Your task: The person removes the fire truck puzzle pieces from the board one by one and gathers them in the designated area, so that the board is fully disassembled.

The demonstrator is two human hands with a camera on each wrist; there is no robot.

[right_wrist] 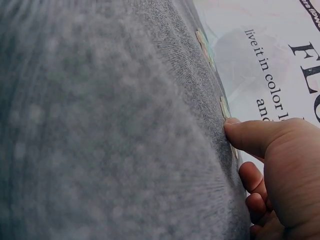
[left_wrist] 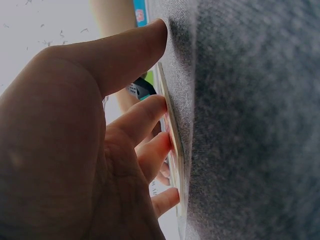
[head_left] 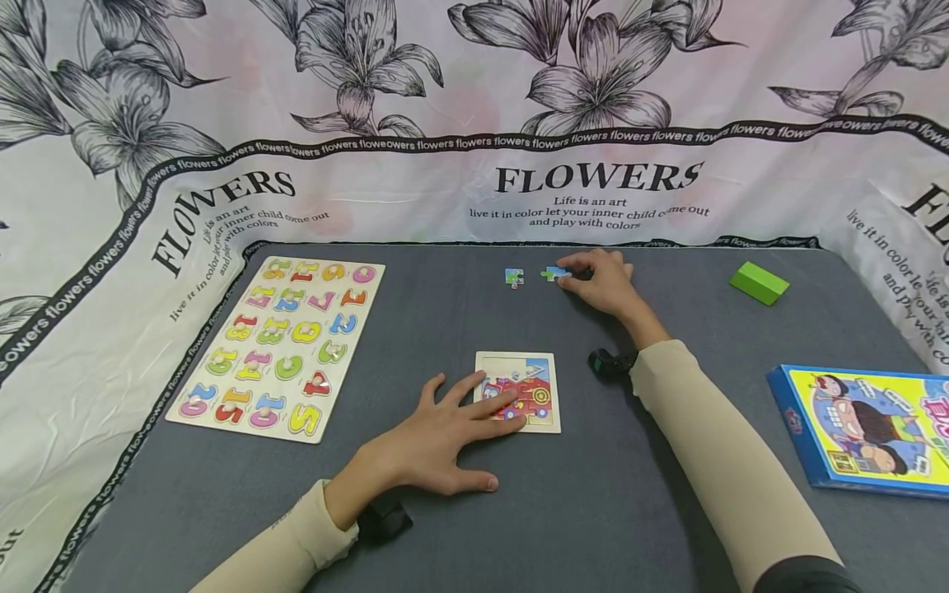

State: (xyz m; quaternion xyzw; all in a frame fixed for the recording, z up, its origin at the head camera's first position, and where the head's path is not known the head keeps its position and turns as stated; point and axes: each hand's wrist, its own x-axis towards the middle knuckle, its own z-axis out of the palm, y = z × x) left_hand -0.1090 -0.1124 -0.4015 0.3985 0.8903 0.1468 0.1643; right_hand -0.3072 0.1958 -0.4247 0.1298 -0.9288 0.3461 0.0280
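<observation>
My left hand [head_left: 445, 436] rests with spread fingers on a small wooden jigsaw board [head_left: 544, 418] showing a red vehicle. A bare patch shows in the board's upper part. In the left wrist view several fingertips [left_wrist: 159, 102] press on the board's face, and the thumb stays off it. At the back of the table my right hand [head_left: 604, 280] pinches a blue and green jigsaw piece [head_left: 552, 273] between thumb and finger, at its right end. The piece lies at table level. Left of it, apart, lies a second jigsaw piece [head_left: 514, 277].
A number puzzle board [head_left: 337, 383] with knobbed pieces lies on the left. At the back right is a green block [head_left: 759, 283]. A blue and yellow box [head_left: 875, 432] lies at the right edge. Flower-printed cloth [head_left: 415, 198] rises behind the grey table [head_left: 415, 313].
</observation>
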